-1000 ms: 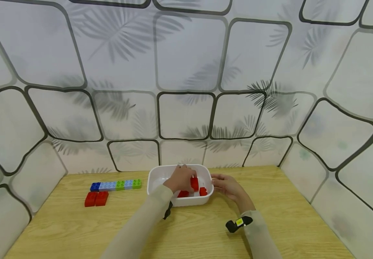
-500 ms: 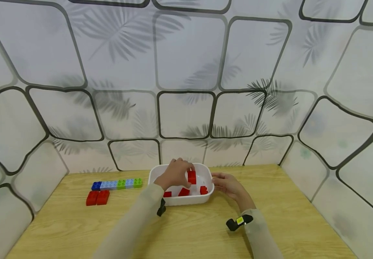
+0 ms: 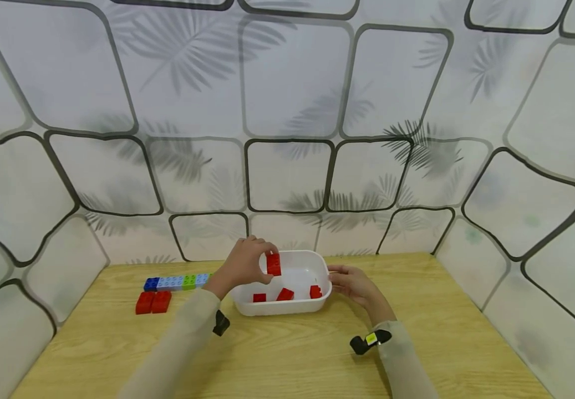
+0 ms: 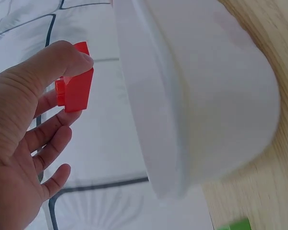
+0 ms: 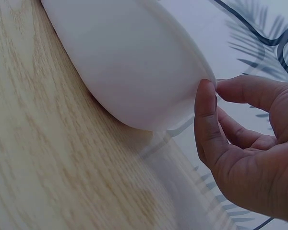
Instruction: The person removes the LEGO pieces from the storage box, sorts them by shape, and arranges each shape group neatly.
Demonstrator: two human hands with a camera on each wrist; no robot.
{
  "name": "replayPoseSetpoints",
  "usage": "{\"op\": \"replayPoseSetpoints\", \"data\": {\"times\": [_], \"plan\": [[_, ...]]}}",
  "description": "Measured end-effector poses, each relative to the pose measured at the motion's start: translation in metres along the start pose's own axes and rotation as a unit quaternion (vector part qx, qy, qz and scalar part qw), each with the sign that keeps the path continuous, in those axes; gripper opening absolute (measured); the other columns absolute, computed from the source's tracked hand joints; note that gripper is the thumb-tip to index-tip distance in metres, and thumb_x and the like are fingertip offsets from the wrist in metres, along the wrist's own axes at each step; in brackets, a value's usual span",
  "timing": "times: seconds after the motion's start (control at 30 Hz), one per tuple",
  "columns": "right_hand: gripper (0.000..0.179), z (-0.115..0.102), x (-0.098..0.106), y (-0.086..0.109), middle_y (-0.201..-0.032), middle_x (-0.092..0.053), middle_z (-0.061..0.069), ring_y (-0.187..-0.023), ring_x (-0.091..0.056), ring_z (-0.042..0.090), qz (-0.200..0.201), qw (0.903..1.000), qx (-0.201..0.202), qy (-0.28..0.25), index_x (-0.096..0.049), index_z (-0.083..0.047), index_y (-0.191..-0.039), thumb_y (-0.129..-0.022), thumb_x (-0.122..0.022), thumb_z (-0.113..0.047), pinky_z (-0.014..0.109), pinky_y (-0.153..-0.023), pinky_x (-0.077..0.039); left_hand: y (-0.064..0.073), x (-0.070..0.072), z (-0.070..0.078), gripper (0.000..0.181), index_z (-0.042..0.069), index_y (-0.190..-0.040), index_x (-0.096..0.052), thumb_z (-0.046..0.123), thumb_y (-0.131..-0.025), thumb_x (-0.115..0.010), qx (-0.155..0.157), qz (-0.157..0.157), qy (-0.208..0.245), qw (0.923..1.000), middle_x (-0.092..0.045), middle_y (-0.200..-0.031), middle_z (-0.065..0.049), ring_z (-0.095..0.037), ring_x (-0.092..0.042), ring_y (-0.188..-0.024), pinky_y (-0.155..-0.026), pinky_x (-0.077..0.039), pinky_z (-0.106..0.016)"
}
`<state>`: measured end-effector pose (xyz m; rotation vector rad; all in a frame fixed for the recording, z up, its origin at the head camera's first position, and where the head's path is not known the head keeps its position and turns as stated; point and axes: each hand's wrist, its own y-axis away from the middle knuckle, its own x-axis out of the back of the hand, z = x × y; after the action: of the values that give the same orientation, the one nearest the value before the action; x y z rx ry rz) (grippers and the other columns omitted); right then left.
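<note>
Between thumb and fingertips, my left hand (image 3: 241, 267) pinches a red toy building brick (image 3: 274, 264), raised over the left part of a white plastic tub (image 3: 287, 308). The left wrist view shows the studs of this red brick (image 4: 78, 91) turned toward the palm. At the tub's right end, my right hand (image 3: 356, 286) grips the rim with thumb and finger, as the right wrist view of that hand (image 5: 245, 139) shows close up. Inside the tub lie a left red brick (image 3: 259, 297), a tilted middle one (image 3: 285, 294) and a right one (image 3: 315, 291).
Left of the tub, a row of blue, light blue and green bricks (image 3: 169, 283) lies on the wooden table (image 3: 287, 354); my left hand covers its right end. Two red bricks (image 3: 161, 302) sit side by side in front of it. A patterned backdrop (image 3: 287, 177) rises behind.
My left hand has lifted the red brick up from inside the tub and moved left with it, uncovering other red bricks there. My right hand has stayed at the rim.
</note>
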<state>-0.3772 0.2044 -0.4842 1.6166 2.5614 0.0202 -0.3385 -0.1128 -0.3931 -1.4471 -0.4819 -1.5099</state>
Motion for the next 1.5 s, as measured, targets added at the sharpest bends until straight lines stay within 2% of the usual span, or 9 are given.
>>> {"op": "replayPoseSetpoints", "data": {"times": [0.17, 0.4, 0.57, 0.7, 0.8, 0.97, 1.2, 1.33, 1.5], "plan": [[0.051, 0.001, 0.0, 0.0, -0.108, -0.071, -0.003, -0.094, -0.069, 0.007, 0.004, 0.9999, 0.0, 0.01, -0.036, 0.021, -0.145, -0.102, -0.053, -0.002, 0.024, -0.084, -0.057, 0.023, 0.013, -0.016, 0.044, 0.017, -0.11, -0.071, 0.026, -0.071, -0.09, 0.001, 0.031, -0.003, 0.9995, -0.069, -0.097, 0.002, -0.021, -0.055, -0.093, -0.09, -0.046, -0.052], [0.05, 0.0, 0.001, 0.001, -0.107, -0.07, -0.006, -0.094, -0.068, 0.006, 0.001, 0.9999, 0.004, 0.012, -0.036, 0.021, -0.144, -0.103, -0.052, -0.001, 0.024, -0.084, -0.057, 0.056, 0.03, -0.049, 0.048, 0.015, -0.112, -0.072, 0.025, -0.07, -0.092, 0.025, 0.075, 0.017, 0.9967, -0.071, -0.1, 0.0, -0.024, -0.056, -0.095, -0.086, -0.046, -0.052], [0.049, -0.001, 0.001, 0.001, -0.107, -0.07, -0.007, -0.095, -0.068, 0.006, 0.0, 0.9999, 0.006, 0.014, -0.039, 0.019, -0.144, -0.103, -0.053, -0.003, 0.024, -0.085, -0.057, 0.079, 0.044, -0.071, 0.049, 0.011, -0.115, -0.071, 0.022, -0.071, -0.091, 0.046, 0.087, 0.014, 0.995, -0.071, -0.102, -0.003, -0.025, -0.057, -0.096, -0.083, -0.048, -0.049], [0.048, 0.0, 0.002, 0.002, -0.107, -0.07, -0.008, -0.095, -0.068, 0.006, 0.002, 0.9999, 0.001, 0.014, -0.04, 0.019, -0.144, -0.103, -0.054, -0.004, 0.024, -0.085, -0.057, 0.097, 0.053, -0.083, 0.051, 0.009, -0.116, -0.07, 0.022, -0.071, -0.092, 0.066, 0.077, 0.004, 0.9948, -0.071, -0.103, -0.005, -0.025, -0.057, -0.096, -0.084, -0.048, -0.051], [0.048, 0.002, 0.002, 0.002, -0.106, -0.07, -0.008, -0.095, -0.068, 0.006, 0.005, 0.9999, -0.004, 0.014, -0.04, 0.018, -0.144, -0.103, -0.053, -0.003, 0.024, -0.085, -0.057, 0.107, 0.055, -0.091, 0.051, 0.009, -0.114, -0.07, 0.023, -0.071, -0.093, 0.067, 0.068, -0.017, 0.9953, -0.071, -0.102, -0.006, -0.025, -0.057, -0.093, -0.084, -0.046, -0.052], [0.046, 0.003, 0.002, 0.002, -0.106, -0.07, -0.007, -0.095, -0.068, 0.006, 0.005, 0.9999, -0.002, 0.012, -0.04, 0.019, -0.143, -0.103, -0.052, -0.002, 0.024, -0.085, -0.057, 0.118, 0.057, -0.099, 0.049, 0.009, -0.111, -0.071, 0.021, -0.069, -0.093, 0.056, 0.05, -0.049, 0.996, -0.07, -0.097, -0.003, -0.023, -0.055, -0.089, -0.081, -0.046, -0.052], [0.048, 0.002, -0.001, 0.002, -0.106, -0.07, -0.007, -0.094, -0.069, 0.006, 0.005, 0.9999, -0.002, 0.011, -0.04, 0.019, -0.143, -0.103, -0.053, -0.002, 0.024, -0.084, -0.057, 0.127, 0.058, -0.106, 0.047, 0.011, -0.108, -0.071, 0.019, -0.067, -0.093, 0.056, 0.007, -0.069, 0.996, -0.067, -0.093, 0.002, -0.02, -0.052, -0.086, -0.079, -0.045, -0.051], [0.047, 0.0, -0.001, 0.002, -0.105, -0.07, -0.007, -0.094, -0.069, 0.006, 0.006, 0.9999, -0.002, 0.009, -0.041, 0.018, -0.143, -0.103, -0.053, -0.003, 0.024, -0.084, -0.058, 0.131, 0.054, -0.113, 0.046, 0.014, -0.105, -0.071, 0.021, -0.066, -0.093, 0.052, -0.011, -0.084, 0.9951, -0.067, -0.093, 0.003, -0.024, -0.056, -0.09, -0.086, -0.046, -0.062], [0.047, -0.002, -0.001, 0.001, -0.105, -0.071, -0.008, -0.094, -0.069, 0.006, 0.008, 0.9999, -0.004, 0.01, -0.042, 0.017, -0.143, -0.103, -0.054, -0.003, 0.024, -0.084, -0.058, 0.137, 0.048, -0.121, 0.046, 0.015, -0.105, -0.071, 0.022, -0.066, -0.094, 0.044, -0.031, -0.087, 0.9947, -0.069, -0.099, -0.002, -0.032, -0.06, -0.098, -0.095, -0.04, -0.074]]}}
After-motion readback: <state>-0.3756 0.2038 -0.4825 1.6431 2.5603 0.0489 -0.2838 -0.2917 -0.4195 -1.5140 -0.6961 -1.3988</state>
